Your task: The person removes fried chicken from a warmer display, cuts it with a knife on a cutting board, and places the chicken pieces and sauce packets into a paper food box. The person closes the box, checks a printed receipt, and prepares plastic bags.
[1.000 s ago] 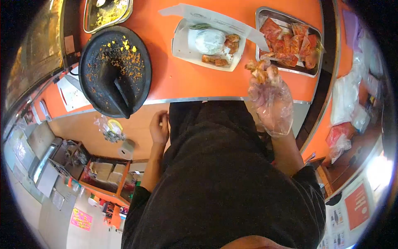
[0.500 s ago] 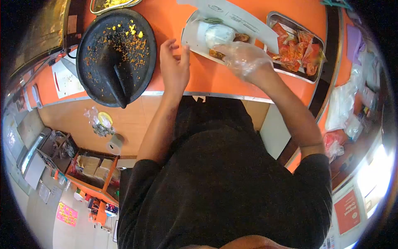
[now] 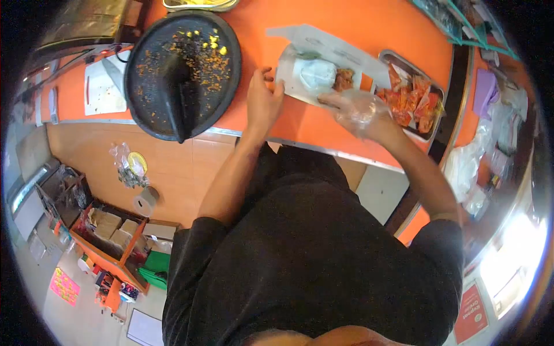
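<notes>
An open white paper takeaway box (image 3: 292,85) lies on the orange counter, its lid (image 3: 346,51) raised on the far side. Inside are a paper-wrapped rounded white bundle (image 3: 315,75), something green behind it, and a brown piece of fried food (image 3: 344,79). My right hand (image 3: 360,112), in a clear plastic glove, is at the box's near edge, its fingers drawn together around a second brown piece, largely hidden by them. My bare left hand (image 3: 264,104) is beside the box's left end, fingers apart and slightly curled, holding nothing.
A big black stone mortar (image 3: 138,98) with a pestle (image 3: 173,101) and brown and yellow crumbs is on the left. To the right, a metal tray (image 3: 430,132) holds several red sauce packets (image 3: 412,98). A white board (image 3: 104,95) lies far left, a yellow-filled tray (image 3: 202,7) at the back.
The view has shifted, so the counter and its contents sit further right. The box's raised lid is angled a little differently. My right hand stays at the box's near side.
</notes>
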The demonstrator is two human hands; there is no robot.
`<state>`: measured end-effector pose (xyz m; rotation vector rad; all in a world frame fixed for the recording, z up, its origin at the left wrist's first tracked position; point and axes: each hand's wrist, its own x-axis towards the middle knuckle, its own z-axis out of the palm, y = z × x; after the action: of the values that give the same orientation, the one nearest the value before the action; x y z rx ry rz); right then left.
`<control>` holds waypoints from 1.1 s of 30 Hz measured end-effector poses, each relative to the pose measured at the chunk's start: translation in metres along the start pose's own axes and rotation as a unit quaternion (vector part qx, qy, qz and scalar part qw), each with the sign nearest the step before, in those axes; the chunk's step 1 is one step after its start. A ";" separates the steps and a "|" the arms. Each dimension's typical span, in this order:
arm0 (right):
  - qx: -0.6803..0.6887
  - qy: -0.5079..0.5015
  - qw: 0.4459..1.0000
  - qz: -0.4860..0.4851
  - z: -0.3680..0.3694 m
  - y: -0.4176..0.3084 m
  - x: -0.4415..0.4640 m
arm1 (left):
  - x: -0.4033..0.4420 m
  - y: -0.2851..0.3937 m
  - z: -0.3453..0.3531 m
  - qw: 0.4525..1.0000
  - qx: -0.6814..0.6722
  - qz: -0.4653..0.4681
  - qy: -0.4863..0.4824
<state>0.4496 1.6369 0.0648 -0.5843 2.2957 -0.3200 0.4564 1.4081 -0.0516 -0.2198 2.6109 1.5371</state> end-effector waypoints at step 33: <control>0.581 0.439 0.568 -0.384 -0.129 -0.479 0.322 | 0.241 -0.021 -0.513 0.896 -0.087 0.288 0.327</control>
<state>0.3066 1.0695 0.1488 -0.6856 1.7081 -2.7891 0.2149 0.9320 0.1395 0.0559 3.2540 2.2116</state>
